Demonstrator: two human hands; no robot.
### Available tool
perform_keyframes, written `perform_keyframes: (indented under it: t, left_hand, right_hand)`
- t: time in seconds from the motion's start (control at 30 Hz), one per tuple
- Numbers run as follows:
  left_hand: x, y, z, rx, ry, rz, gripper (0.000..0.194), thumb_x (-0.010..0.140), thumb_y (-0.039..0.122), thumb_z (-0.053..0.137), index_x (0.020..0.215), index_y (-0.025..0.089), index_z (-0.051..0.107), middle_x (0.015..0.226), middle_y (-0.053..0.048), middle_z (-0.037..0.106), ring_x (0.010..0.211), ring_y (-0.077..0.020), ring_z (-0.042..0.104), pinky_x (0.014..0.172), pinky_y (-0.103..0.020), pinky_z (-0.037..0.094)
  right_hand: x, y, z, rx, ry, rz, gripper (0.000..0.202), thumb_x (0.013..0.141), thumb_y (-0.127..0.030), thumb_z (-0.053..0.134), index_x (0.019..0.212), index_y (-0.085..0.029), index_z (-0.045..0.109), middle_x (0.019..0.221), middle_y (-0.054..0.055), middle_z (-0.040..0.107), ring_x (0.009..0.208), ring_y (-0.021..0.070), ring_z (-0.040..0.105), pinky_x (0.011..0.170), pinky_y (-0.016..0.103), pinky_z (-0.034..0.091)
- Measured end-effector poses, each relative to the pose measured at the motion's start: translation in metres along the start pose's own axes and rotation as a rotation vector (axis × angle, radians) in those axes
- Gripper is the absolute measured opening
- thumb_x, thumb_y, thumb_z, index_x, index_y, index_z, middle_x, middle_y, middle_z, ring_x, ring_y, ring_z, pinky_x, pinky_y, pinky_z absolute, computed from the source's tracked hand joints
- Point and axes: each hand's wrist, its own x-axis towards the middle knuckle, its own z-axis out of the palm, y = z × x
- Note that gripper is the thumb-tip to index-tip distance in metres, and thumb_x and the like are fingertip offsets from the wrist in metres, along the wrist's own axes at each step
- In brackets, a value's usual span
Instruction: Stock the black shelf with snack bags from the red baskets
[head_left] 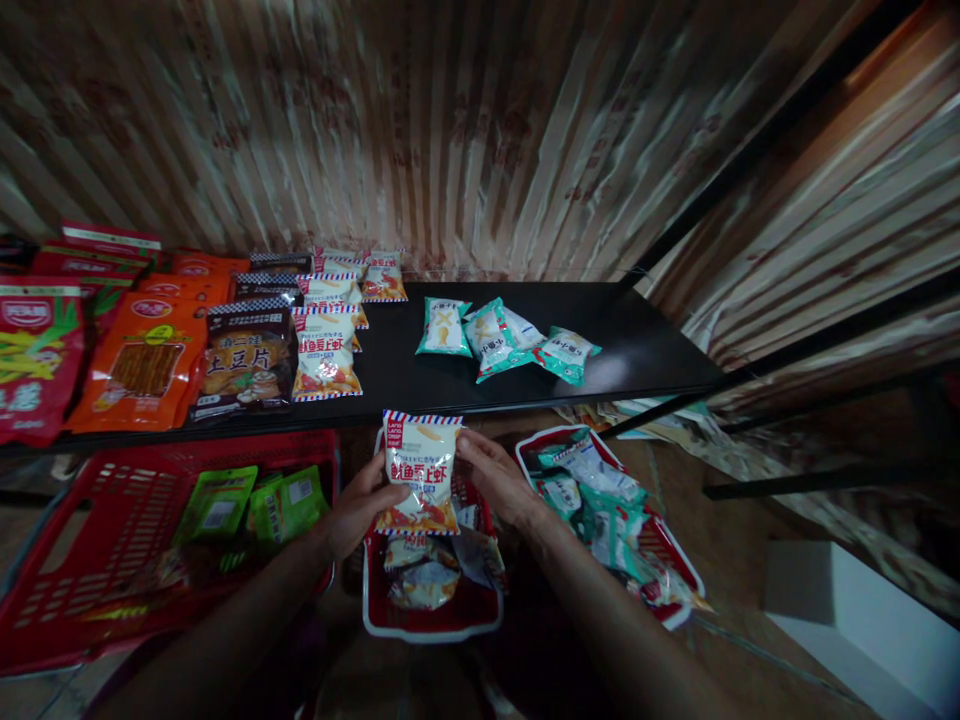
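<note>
Between my two hands is an upright snack bag (421, 475), white and orange with a red-and-blue striped top edge. My left hand (360, 505) grips its left side, the thumb lying across the front. At its upper right edge, my right hand (495, 475) holds it with the fingers. Directly below stands a small red basket with a white rim (433, 634), with more bags of the same kind (424, 583) inside. On the black shelf (390, 385) just beyond, matching snack bags (328, 352) stand in a row.
Teal snack bags (491, 340) lie loosely on the shelf's right part. Orange bags (142, 360), dark brown bags (244, 360) and red bags (37, 360) line its left. A large red basket (45, 600) holds green packets; another basket (697, 580) holds teal bags. A white box (847, 610) sits at lower right.
</note>
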Motion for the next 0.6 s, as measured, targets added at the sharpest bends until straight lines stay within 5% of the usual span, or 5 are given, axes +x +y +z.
perform_keyframes:
  t: [0.6]
  left_hand:
    - [0.001, -0.009, 0.006, 0.138, -0.076, -0.004, 0.050, 0.077, 0.029, 0.066, 0.122, 0.021, 0.047, 0.121, -0.010, 0.061, 0.105, -0.0253, 0.059, 0.092, -0.040, 0.044]
  right_hand:
    - [0.001, 0.008, 0.000, 0.047, 0.251, 0.011, 0.026, 0.061, -0.039, 0.076, 0.075, -0.017, 0.070, 0.065, 0.001, 0.069, 0.057, 0.0153, 0.060, 0.058, 0.028, 0.047]
